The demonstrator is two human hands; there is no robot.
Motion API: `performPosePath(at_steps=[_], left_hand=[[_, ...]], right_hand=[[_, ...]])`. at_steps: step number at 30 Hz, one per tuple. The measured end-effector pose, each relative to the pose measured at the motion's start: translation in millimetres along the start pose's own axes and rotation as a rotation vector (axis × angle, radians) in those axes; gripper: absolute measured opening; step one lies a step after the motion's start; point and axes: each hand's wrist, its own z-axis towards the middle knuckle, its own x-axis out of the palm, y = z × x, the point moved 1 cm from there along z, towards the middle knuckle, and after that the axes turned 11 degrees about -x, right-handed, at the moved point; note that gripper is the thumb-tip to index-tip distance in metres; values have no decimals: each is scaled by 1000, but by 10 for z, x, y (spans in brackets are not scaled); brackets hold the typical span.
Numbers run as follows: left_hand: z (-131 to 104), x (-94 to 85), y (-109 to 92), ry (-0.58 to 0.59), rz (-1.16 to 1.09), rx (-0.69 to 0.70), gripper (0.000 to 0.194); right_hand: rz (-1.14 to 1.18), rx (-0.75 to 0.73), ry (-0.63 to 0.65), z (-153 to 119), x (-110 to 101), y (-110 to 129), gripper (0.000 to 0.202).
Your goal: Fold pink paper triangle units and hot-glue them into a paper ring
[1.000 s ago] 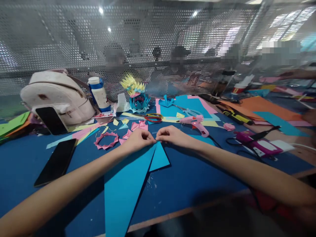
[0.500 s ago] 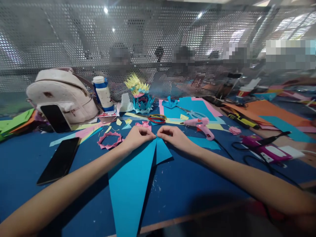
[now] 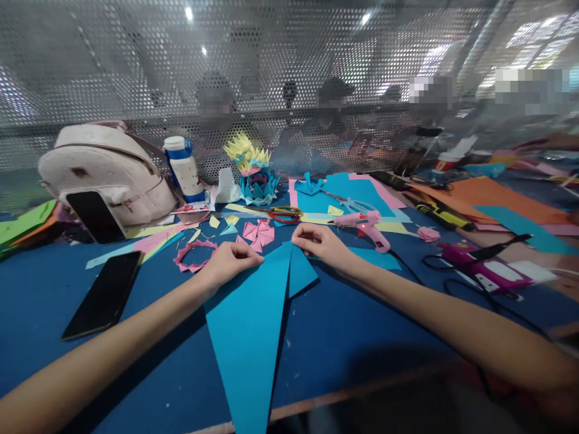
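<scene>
A large folded sheet of blue paper (image 3: pixel 253 319) lies on the blue table, its long tapering end hanging past the front edge. My left hand (image 3: pixel 228 263) pinches its upper left edge between thumb and fingers. At the top point of the fold, my right hand (image 3: pixel 320 242) grips the paper with closed fingers. A smaller triangular flap (image 3: pixel 301 276) sticks out below the right hand. Just beyond the left hand sit pink folded paper pieces (image 3: pixel 259 234) and a pink paper ring (image 3: pixel 195 255).
A pink glue gun (image 3: pixel 366 225) with a cable lies to the right, near red-handled scissors (image 3: pixel 286 213). On the left are a phone (image 3: pixel 106 295), a backpack (image 3: pixel 106 175) and a bottle (image 3: pixel 185 169). A yellow-and-blue paper model (image 3: pixel 256 175) stands at the back.
My left hand has slid left and down along the paper's edge, away from the top point. The right hand stays there. More of the pink folded pieces shows now.
</scene>
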Motion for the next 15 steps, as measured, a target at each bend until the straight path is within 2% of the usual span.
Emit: performPosePath(at_steps=[9, 15], left_hand=[[-497, -344, 84, -184, 112, 16, 28], [-701, -529, 207, -246, 175, 2, 35]], right_hand=[[1, -12, -47, 31, -108, 58, 33], [-21, -7, -46, -18, -151, 131, 35]])
